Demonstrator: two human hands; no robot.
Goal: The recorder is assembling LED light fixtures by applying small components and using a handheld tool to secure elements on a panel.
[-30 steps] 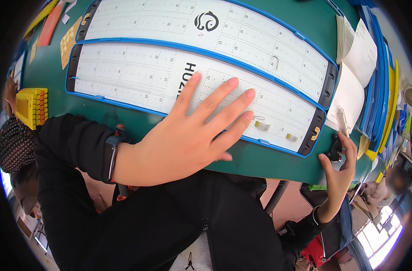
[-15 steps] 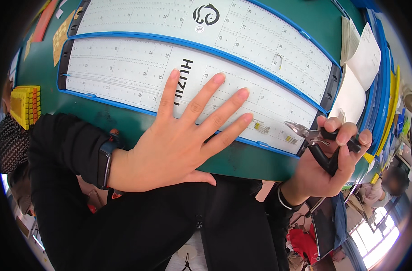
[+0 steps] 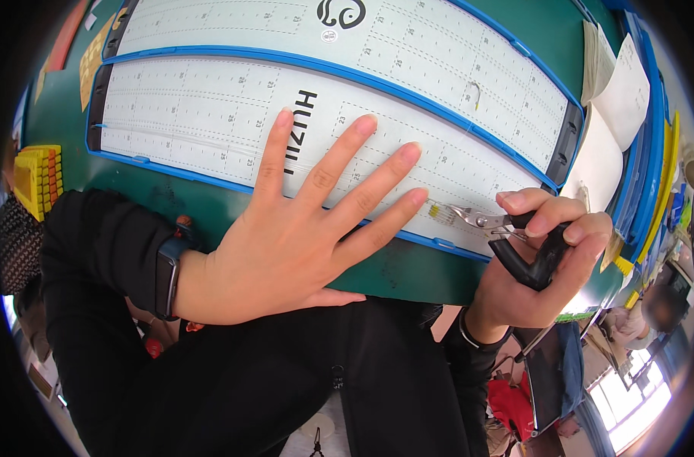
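My left hand (image 3: pixel 309 228) lies flat with its fingers spread across the near panel of a blue-edged, white fishing-rig case (image 3: pixel 202 99). Thin pale lines run along that panel and pass under the fingers. In my right hand (image 3: pixel 548 263) is a pair of small pliers (image 3: pixel 482 219) with black handles, and its silver jaws point left. The tips reach a small cluster of fishing hooks (image 3: pixel 438 211) with yellow wraps, just right of my left little finger. Whether the jaws touch a hook I cannot tell. Another hook (image 3: pixel 477 95) is on the far panel.
The case lies unfolded on a green tabletop (image 3: pixel 430 276). A yellow rack (image 3: pixel 38 179) stands at the left edge. Open paper pages (image 3: pixel 621 84) and blue and yellow folders (image 3: pixel 659 164) are at the right. A person (image 3: pixel 628 324) sits in the right background.
My right hand has brought the pliers left, from the case's right end to the hook cluster. My left hand keeps its place on the panel. The view has shifted slightly.
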